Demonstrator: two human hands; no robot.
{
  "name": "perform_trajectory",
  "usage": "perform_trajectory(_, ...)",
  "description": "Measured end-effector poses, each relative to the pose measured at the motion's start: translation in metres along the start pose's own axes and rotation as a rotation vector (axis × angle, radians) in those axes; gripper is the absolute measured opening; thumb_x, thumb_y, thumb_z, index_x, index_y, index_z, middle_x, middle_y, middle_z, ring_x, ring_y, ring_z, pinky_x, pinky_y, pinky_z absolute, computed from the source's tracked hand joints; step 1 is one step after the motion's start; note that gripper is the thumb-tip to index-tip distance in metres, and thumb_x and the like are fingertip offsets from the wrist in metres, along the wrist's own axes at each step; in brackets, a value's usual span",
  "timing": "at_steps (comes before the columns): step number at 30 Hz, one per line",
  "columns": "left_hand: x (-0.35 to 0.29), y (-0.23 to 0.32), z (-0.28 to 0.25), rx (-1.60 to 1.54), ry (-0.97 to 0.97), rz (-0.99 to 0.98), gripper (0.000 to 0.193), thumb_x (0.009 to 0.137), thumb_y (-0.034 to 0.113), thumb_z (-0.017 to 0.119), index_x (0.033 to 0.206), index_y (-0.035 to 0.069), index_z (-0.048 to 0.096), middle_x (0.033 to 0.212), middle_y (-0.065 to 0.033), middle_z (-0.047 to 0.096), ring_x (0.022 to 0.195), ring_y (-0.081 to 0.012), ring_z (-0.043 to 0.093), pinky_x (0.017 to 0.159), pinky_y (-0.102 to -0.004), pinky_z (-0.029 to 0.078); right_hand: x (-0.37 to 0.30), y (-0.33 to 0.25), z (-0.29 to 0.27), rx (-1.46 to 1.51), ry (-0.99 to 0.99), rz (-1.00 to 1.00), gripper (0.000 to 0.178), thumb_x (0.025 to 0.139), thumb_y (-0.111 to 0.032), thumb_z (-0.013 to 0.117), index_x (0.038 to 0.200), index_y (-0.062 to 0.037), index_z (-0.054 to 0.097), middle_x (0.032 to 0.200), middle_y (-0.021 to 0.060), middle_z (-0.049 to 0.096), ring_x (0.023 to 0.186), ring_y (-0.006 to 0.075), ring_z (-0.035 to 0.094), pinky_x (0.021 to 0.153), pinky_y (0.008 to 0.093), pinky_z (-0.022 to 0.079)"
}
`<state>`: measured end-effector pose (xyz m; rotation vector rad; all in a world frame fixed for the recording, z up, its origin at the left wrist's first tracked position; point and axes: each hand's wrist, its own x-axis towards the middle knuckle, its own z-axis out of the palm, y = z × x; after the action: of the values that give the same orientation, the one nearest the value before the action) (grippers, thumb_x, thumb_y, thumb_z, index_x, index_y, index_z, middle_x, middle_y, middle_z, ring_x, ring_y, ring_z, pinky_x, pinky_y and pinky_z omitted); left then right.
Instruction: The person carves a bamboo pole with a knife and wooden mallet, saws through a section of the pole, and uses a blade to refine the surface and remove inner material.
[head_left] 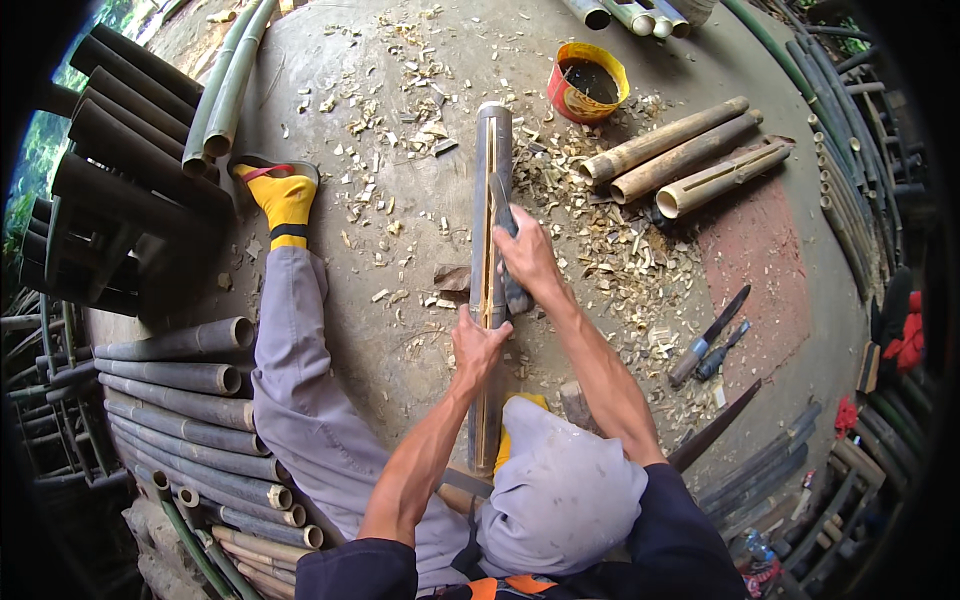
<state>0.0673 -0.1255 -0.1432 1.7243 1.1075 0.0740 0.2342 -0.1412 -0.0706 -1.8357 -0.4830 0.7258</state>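
A dark bamboo pole (495, 140) lies lengthwise in front of me, with a long narrow slot cut along its upper side. My left hand (478, 345) is closed round it near its middle, thumb across the top. Farther up, my right hand (527, 252) grips a knife (501, 200), whose dark blade points away from me along the slot. The knife's handle (516, 292) shows below that hand. Beneath the pole, beside the slot, sits a brown block (452, 278). My bent knee hides part of the pole's near end.
Wood chips (610, 250) litter the floor. A yellow-red bucket (588, 82) of dark liquid stands beyond cut bamboo pieces (690, 150). At right lie a knife (712, 335) and a long dark blade (715, 428). Bamboo poles (190, 400) are stacked left, near my yellow-socked foot (285, 200).
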Motion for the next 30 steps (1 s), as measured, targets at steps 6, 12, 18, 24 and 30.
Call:
perform_trajectory(6, -0.003, 0.002, -0.001, 0.037, 0.056, 0.029, 0.059, 0.061, 0.029, 0.077, 0.100, -0.004, 0.047, 0.074, -0.0235, 0.064, 0.068, -0.0353, 0.064, 0.064, -0.0427, 0.051, 0.027, 0.014, 0.001, -0.091, 0.081, -0.107, 0.030, 0.084, -0.017, 0.050, 0.103, 0.0055, 0.054, 0.065, 0.0169, 0.061, 0.052, 0.0227, 0.062, 0.046, 0.0370, 0.050)
perform_trajectory(12, -0.010, 0.010, -0.001, 0.021, 0.026, 0.023, 0.055, 0.063, 0.028, 0.077, 0.098, -0.002, 0.046, 0.069, -0.0189, 0.063, 0.062, -0.0307, 0.064, 0.062, -0.0418, 0.051, 0.073, 0.001, -0.010, -0.158, 0.070, -0.031, 0.024, 0.082, -0.015, 0.052, 0.096, 0.0048, 0.054, 0.065, 0.0178, 0.061, 0.057, 0.0250, 0.063, 0.047, 0.0384, 0.049)
perform_trajectory(18, -0.002, 0.004, 0.001, 0.024, 0.041, -0.051, 0.060, 0.059, 0.029, 0.076, 0.098, -0.007, 0.050, 0.077, -0.0222, 0.063, 0.072, -0.0314, 0.064, 0.067, -0.0395, 0.051, 0.077, -0.013, -0.004, -0.280, 0.100, -0.115, 0.026, 0.084, -0.014, 0.050, 0.098, 0.0074, 0.052, 0.063, 0.0146, 0.059, 0.054, 0.0217, 0.060, 0.042, 0.0348, 0.047)
perform_trajectory(24, -0.004, 0.010, -0.004, 0.007, 0.039, -0.102, 0.062, 0.058, 0.032, 0.075, 0.099, -0.007, 0.050, 0.079, -0.0238, 0.063, 0.075, -0.0322, 0.064, 0.071, -0.0406, 0.050, 0.077, -0.016, -0.004, -0.247, 0.137, -0.026, 0.032, 0.080, -0.016, 0.052, 0.105, 0.0037, 0.055, 0.074, 0.0233, 0.063, 0.068, 0.0318, 0.064, 0.061, 0.0425, 0.053)
perform_trajectory(30, -0.011, 0.010, -0.001, -0.009, 0.041, -0.054, 0.069, 0.059, 0.033, 0.076, 0.106, -0.010, 0.049, 0.085, -0.0261, 0.063, 0.081, -0.0356, 0.064, 0.075, -0.0417, 0.050, 0.090, -0.033, -0.008, -0.215, 0.157, -0.021, 0.030, 0.081, -0.013, 0.052, 0.101, 0.0095, 0.053, 0.069, 0.0217, 0.063, 0.054, 0.0268, 0.063, 0.042, 0.0378, 0.048)
